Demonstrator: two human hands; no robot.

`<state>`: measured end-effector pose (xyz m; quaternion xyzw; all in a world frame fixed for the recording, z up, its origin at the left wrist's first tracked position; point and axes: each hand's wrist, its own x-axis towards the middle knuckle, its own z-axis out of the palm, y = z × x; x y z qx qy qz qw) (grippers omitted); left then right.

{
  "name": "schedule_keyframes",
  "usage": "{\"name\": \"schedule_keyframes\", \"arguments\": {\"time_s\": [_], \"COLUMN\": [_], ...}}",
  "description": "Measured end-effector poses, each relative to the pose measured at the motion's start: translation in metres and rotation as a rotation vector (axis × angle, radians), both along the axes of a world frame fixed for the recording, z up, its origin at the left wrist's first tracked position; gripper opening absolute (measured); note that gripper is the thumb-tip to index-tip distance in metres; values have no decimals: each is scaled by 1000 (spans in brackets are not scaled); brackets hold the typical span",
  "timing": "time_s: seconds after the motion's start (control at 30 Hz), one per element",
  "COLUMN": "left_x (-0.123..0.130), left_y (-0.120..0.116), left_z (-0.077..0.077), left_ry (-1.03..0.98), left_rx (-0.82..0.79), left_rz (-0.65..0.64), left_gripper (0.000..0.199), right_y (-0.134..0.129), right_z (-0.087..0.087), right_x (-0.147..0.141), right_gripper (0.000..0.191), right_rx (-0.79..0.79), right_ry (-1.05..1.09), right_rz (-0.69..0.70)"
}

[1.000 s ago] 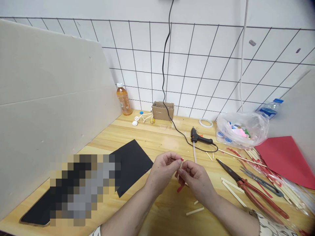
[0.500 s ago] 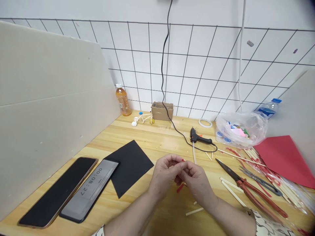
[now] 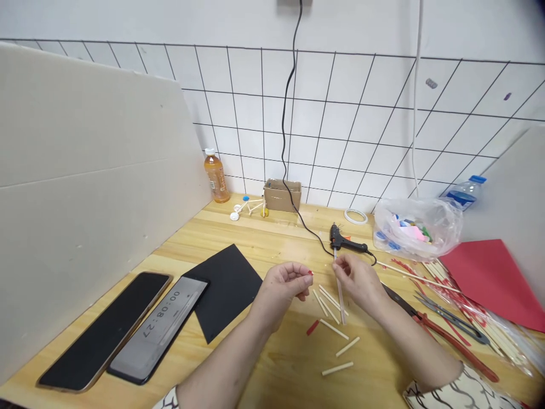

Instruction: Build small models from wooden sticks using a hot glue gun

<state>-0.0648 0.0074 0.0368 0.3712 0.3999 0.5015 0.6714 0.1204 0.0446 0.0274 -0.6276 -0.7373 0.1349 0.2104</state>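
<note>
My left hand (image 3: 283, 292) is closed in a pinch above the table, with a small red piece (image 3: 310, 273) between thumb and fingertips. To its right, my right hand (image 3: 360, 284) has its fingertips closed around the clear glue stick (image 3: 341, 301) that sticks out of the back of the black glue gun (image 3: 346, 241). The gun lies on its side on the table. Below and between the hands are several short cream sticks (image 3: 338, 368) and a red strip (image 3: 313, 327).
Black paper (image 3: 227, 292) and two phones (image 3: 102, 332) (image 3: 159, 329) lie at left. On the right are pliers (image 3: 447, 338), scissors (image 3: 453, 321), red paper (image 3: 496, 278) and a plastic bag (image 3: 443, 224). A bottle (image 3: 216, 179), stick model (image 3: 251, 207), cardboard box (image 3: 282, 196) and tape roll (image 3: 355, 216) stand behind.
My hands have come apart. The left keeps the small red piece and the right has moved right and up to the glue stick, uncovering the short sticks.
</note>
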Motion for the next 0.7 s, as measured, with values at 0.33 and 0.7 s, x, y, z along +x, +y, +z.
{"name": "schedule_keyframes", "arguments": {"time_s": [0.33,0.7], "left_x": [-2,-4], "left_y": [3,6], "left_z": [1,-1], "left_ry": [-82,-134], "left_rx": [-39,-51], "left_rz": [28,7], "left_gripper": [28,28], "right_y": [23,40], "right_z": [-13,12], "right_x": [6,49], "right_gripper": [29,21], "right_rx": [-25,87], "right_ry": [-295,-399], "right_rz": [-167,-276]}}
